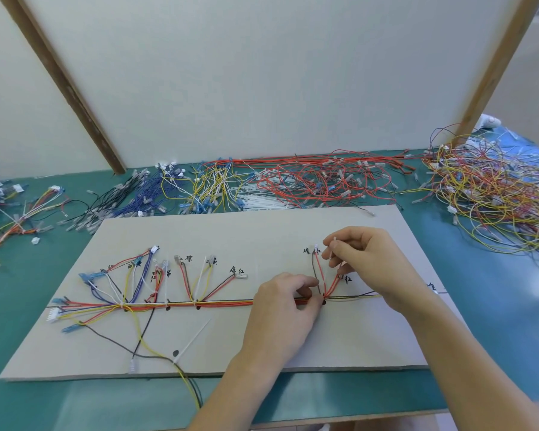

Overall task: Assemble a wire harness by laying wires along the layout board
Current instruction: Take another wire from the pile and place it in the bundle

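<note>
One long wire bundle (199,304) runs left to right along the black line drawn on your layout board (262,231), its long axis parallel to the board's near edge, with branches fanning up and away from you toward the handwritten labels. Your left hand (285,309) sits on the trunk right of centre, thumb and fingertips pinching the wires at the junction where a dark wire and several red wires (333,283) split upward. Your right hand (367,259) hovers just above that branch, fingers curled, pinching a white cable tie (331,244) that stands nearly upright. A loose white cable tie (192,340) lies slanted on the board below the trunk, and a yellow and a dark wire trail off the near edge. The board lies on a green table (495,321). Behind it are sorted heaps of black, blue, yellow and red wires (318,178), and a tangled yellow-red pile (495,194) lies at far right.
</note>
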The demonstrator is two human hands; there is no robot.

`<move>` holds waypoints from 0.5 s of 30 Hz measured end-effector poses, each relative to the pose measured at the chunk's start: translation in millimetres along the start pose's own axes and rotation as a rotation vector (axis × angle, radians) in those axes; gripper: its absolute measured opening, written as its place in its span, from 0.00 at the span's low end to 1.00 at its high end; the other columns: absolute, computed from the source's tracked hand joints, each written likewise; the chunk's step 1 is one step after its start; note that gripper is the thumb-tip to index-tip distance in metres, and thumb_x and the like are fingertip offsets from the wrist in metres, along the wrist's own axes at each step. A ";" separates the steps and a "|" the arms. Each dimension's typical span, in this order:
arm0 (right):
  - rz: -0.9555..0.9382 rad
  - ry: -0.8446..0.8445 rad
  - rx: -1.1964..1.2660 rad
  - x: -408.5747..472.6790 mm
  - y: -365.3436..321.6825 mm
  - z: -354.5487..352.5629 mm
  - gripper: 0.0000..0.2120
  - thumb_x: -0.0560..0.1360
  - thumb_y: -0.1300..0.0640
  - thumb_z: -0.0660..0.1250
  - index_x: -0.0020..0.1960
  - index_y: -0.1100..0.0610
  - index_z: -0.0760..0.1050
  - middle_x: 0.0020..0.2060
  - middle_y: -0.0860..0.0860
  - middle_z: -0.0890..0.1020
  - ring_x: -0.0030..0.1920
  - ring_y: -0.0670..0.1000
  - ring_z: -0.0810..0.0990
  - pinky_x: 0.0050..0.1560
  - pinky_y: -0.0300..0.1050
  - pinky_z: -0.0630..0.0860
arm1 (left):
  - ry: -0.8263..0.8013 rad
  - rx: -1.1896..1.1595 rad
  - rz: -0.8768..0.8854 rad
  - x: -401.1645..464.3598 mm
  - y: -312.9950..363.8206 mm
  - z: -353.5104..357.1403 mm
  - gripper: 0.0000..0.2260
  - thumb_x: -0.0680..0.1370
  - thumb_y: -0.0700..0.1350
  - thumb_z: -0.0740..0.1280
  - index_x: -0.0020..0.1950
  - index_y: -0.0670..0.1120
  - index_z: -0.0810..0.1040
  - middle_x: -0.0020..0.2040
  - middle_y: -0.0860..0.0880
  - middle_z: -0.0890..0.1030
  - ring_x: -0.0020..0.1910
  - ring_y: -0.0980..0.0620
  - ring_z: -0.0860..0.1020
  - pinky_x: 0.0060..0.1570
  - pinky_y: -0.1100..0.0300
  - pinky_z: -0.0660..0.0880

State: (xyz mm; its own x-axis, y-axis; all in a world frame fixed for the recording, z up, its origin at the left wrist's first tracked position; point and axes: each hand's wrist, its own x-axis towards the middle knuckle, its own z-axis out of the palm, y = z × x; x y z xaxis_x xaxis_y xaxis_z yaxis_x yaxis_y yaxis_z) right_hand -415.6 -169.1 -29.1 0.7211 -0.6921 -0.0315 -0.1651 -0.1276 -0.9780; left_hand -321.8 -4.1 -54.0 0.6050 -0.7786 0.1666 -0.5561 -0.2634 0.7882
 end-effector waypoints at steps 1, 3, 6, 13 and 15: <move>0.004 -0.009 0.015 -0.2 -0.5 0.0 0.08 0.80 0.65 0.65 0.49 0.59 0.83 0.39 0.54 0.87 0.37 0.47 0.83 0.36 0.40 0.80 | -0.008 0.016 0.001 0.1 0.1 0.2 0.09 0.76 0.47 0.73 0.55 0.55 0.86 0.43 0.58 0.82 0.42 0.61 0.78 0.46 0.68 0.75; 0.009 -0.029 0.075 -0.8 -1.4 -0.3 0.07 0.81 0.65 0.66 0.50 0.60 0.83 0.39 0.55 0.87 0.37 0.48 0.82 0.35 0.40 0.80 | -0.024 0.047 0.008 0.1 0.8 1.0 0.10 0.77 0.49 0.72 0.58 0.56 0.85 0.44 0.58 0.81 0.44 0.59 0.79 0.48 0.63 0.76; 0.007 -0.057 0.150 -2.0 -1.7 -1.3 0.06 0.80 0.65 0.68 0.51 0.62 0.84 0.40 0.58 0.87 0.37 0.50 0.83 0.37 0.40 0.81 | -0.024 0.080 0.025 -0.5 1.2 2.0 0.11 0.78 0.52 0.71 0.60 0.58 0.84 0.44 0.58 0.81 0.45 0.59 0.79 0.50 0.62 0.76; 0.034 -0.140 0.258 -2.8 -2.5 -6.5 0.06 0.77 0.59 0.72 0.46 0.62 0.84 0.40 0.60 0.86 0.37 0.52 0.83 0.39 0.41 0.82 | -0.004 0.065 0.023 1.1 2.3 3.3 0.09 0.79 0.53 0.70 0.58 0.58 0.84 0.45 0.60 0.82 0.45 0.61 0.79 0.47 0.63 0.76; 0.020 -0.097 0.241 -1.5 -2.2 -6.3 0.05 0.78 0.61 0.72 0.45 0.61 0.84 0.39 0.60 0.86 0.36 0.52 0.83 0.39 0.42 0.82 | 0.006 0.046 0.016 1.6 1.5 3.3 0.08 0.78 0.50 0.71 0.57 0.57 0.85 0.43 0.60 0.81 0.43 0.62 0.78 0.44 0.68 0.74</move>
State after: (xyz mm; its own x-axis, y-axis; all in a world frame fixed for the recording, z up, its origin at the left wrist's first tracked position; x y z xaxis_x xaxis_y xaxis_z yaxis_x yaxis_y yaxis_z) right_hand -420.5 -172.3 -25.6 0.7826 -0.6196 -0.0599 -0.0233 0.0670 -0.9975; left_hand -323.5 -7.6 -54.5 0.5989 -0.7798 0.1824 -0.5913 -0.2771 0.7573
